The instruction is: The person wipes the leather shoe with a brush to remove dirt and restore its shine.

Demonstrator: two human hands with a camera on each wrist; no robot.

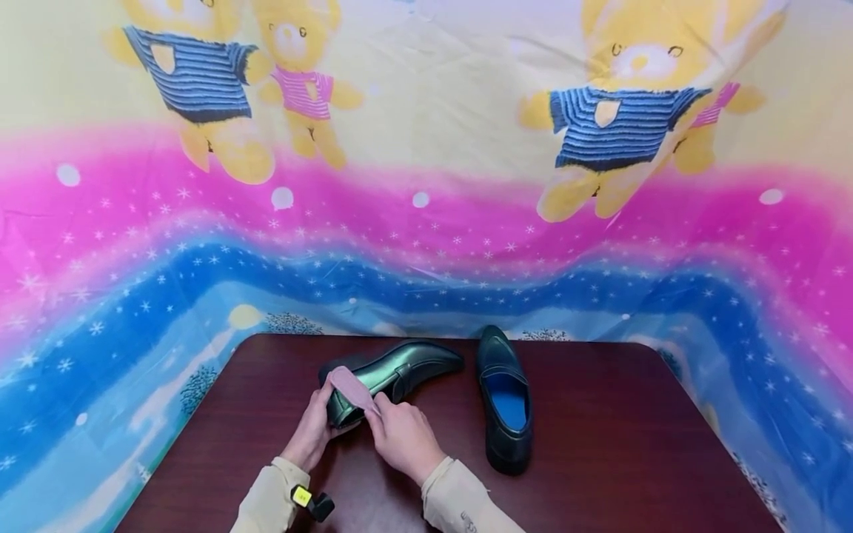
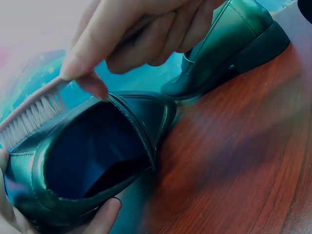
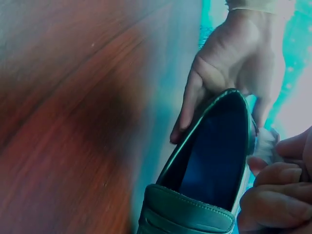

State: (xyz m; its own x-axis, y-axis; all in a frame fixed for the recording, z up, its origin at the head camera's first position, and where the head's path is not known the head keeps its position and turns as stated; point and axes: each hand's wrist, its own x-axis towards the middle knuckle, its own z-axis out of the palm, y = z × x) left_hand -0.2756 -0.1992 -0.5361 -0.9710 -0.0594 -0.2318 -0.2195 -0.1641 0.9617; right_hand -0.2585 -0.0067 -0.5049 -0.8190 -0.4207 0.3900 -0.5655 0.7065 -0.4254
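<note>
A dark loafer [image 1: 426, 360] lies tilted on its side on the table, its toe pointing right. My left hand [image 1: 312, 433] grips it around the heel; in the right wrist view the thumb and fingers lie on either side of the heel. With my right hand [image 1: 408, 437] I hold a pink brush [image 1: 352, 386] by its handle. In the left wrist view, the white bristles [image 2: 36, 114] touch the shoe's outer side near the heel. A matching loafer [image 1: 508, 450] with a blue insole [image 1: 508, 400] stands upright to the right, apart from both hands.
Both shoes are on a dark reddish-brown table [image 1: 613, 429] with rounded far corners. Behind it hangs a curtain [image 1: 426, 237] printed with bears and snowflakes. A small black device with a yellow label [image 1: 302, 496] is strapped to the left wrist.
</note>
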